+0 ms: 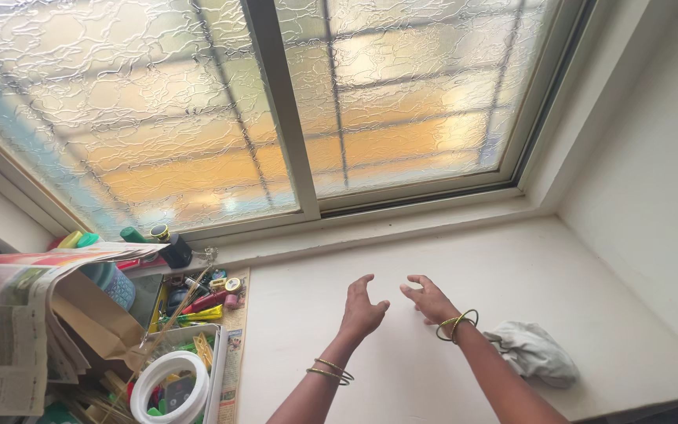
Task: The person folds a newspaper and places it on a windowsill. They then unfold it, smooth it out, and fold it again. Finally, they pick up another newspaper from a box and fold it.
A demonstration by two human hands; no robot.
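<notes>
Two empty hands held out over a pale window ledge.
The frosted window (198, 118) runs above the ledge (433, 251). A cluttered tray (221, 345) sits at its left end, a crumpled grey cloth (535, 353) near the right hand (431, 300). The left hand (361, 308) hovers beside it, fingers of both spread wide, holding nothing.

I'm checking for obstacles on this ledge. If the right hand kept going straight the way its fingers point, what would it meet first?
The right hand points up and slightly left over the bare white ledge. Nothing lies in that line, so it would probably first meet the window frame, though depth is hard to judge. The crumpled cloth lies behind it.
</notes>
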